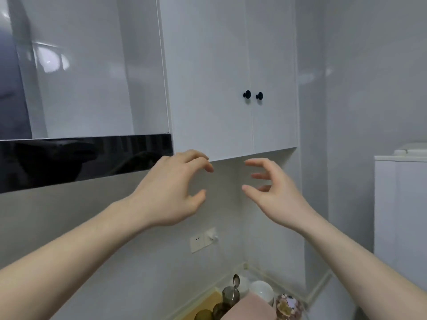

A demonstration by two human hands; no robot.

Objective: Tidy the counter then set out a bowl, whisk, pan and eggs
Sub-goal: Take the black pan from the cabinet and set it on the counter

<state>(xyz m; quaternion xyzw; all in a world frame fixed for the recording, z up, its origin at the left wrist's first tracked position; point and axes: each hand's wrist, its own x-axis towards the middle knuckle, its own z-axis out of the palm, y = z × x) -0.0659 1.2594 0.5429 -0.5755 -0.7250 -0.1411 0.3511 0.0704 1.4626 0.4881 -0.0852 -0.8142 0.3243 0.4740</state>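
While both arms reach up, the left hand (171, 190) and the right hand (275, 192) hang in the air just under the white wall cupboard (208, 77). Both hands are open, with the fingers spread and bent a little, and they hold nothing. The fingertips of the left hand are right at the bottom edge of the cupboard, but you cannot tell if they touch it. The right hand is a bit lower, in front of the white wall, and its fingers point toward the left hand. A gap sits between the two hands.

The cupboard has two doors, and both are closed. Two small black knobs (253, 95) sit side by side where the doors meet. To the left of the cupboard is a shiny grey panel with a black glossy strip (85, 160) under it.

Far below, at the bottom of the view, a corner of the tabletop (205, 301) shows. A white bowl (261, 291) stands there near the corner of the walls. Beside it are dark glass cups (227, 296), one with a spoon (236, 281) standing in it, a pink cloth (249, 308) and a glass jar with a pattern (288, 306). A wall socket (203, 240) sits on the wall above them. A white fridge (402, 215) stands at the right.
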